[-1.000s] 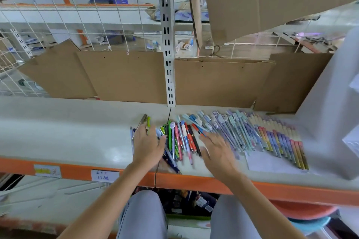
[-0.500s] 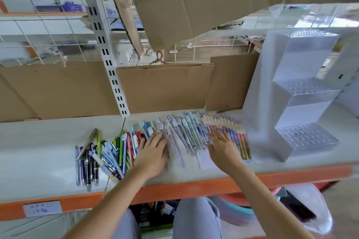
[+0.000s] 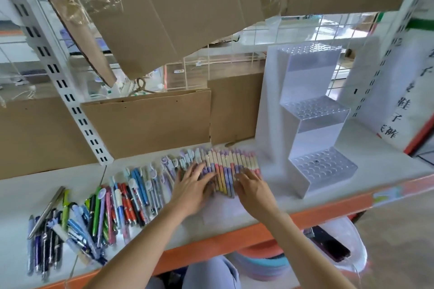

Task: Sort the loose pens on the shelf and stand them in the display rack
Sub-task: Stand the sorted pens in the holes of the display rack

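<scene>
A long row of loose pens lies on the white shelf (image 3: 21, 197). At its right end is a tidy group of cream-capped pastel pens (image 3: 231, 162). My left hand (image 3: 192, 186) lies flat with spread fingers on the left side of that group. My right hand (image 3: 252, 186) rests flat on its right side. Further left lie blue and white pens (image 3: 141, 183), then red, green and dark pens (image 3: 103, 216). A clear three-step display rack (image 3: 321, 164) with rows of holes stands at the right, with no pens in it.
Cardboard sheets (image 3: 145, 122) line the back of the shelf, and a cardboard flap (image 3: 164, 7) hangs overhead. A slotted white upright (image 3: 68, 98) stands at the left. The shelf's orange front edge (image 3: 234, 237) runs below my wrists. Bags sit on the floor underneath.
The view has swung right, bringing the whole rack into sight. Both hands have moved right along the row, from the mixed pens onto the cream-capped pastel group.
</scene>
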